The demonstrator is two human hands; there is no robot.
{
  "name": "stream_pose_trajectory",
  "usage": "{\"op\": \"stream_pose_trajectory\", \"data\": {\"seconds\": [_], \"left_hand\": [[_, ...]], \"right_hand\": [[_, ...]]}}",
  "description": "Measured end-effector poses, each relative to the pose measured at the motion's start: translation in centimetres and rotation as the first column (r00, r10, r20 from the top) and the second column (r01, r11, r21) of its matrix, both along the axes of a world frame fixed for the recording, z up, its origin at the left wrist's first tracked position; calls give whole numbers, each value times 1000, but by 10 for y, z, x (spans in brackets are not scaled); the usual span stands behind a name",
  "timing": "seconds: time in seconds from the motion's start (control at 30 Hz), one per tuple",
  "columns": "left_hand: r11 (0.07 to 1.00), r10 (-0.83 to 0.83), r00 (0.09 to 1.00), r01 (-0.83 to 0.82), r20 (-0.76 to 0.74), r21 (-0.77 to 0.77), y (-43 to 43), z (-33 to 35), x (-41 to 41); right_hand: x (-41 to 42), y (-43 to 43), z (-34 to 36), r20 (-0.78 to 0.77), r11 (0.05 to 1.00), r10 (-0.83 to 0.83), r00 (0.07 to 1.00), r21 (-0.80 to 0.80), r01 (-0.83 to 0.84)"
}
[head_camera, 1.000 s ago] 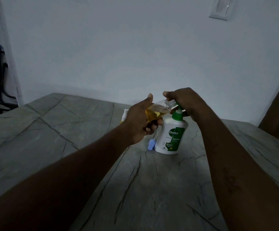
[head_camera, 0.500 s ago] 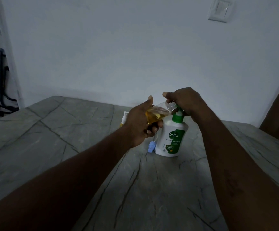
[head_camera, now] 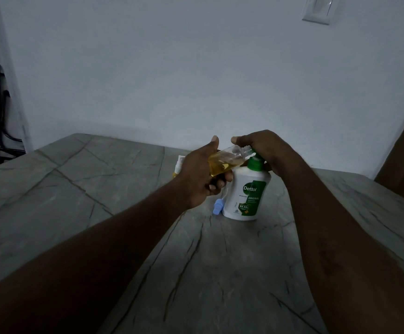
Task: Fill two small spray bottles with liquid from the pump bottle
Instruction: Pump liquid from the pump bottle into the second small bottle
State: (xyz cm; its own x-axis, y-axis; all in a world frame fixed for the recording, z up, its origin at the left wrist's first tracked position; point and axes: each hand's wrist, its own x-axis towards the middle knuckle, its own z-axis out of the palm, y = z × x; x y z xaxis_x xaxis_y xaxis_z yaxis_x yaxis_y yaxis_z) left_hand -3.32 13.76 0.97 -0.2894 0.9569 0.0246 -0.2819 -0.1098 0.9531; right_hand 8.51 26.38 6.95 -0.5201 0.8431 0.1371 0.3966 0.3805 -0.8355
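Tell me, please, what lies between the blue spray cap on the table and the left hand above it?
In the head view, only bare table and air separate the blue spray cap from the left hand, which holds the small spray bottle.

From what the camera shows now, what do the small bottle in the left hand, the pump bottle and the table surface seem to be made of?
Small bottle: clear, glossy plastic, probably; the yellow liquid shows through its wall.
Pump bottle: opaque white plastic with a soft sheen, a green pump head and a printed label.
Table: grey with dark veins and a dull finish, like marble or stone; a printed laminate cannot be excluded.
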Motion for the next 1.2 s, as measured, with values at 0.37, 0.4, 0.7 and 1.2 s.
{"op": "stream_pose_trajectory", "data": {"seconds": [0.37,0.4,0.7,1.2], "left_hand": [[999,-4,999,3,33,32,4,3,-2],[1000,-3,999,2,32,31,4,3,-1],[1000,-2,1000,1,19,22,3,2,0],[999,1,1000,-2,27,37,3,3,0]], "right_hand": [[2,-2,12,-7,956,-55,998,290,55],[2,-3,12,-23,966,-51,998,253,55],[2,-5,8,-34,999,-7,999,42,8],[1,-6,14,-38,976,-12,999,218,20]]}}
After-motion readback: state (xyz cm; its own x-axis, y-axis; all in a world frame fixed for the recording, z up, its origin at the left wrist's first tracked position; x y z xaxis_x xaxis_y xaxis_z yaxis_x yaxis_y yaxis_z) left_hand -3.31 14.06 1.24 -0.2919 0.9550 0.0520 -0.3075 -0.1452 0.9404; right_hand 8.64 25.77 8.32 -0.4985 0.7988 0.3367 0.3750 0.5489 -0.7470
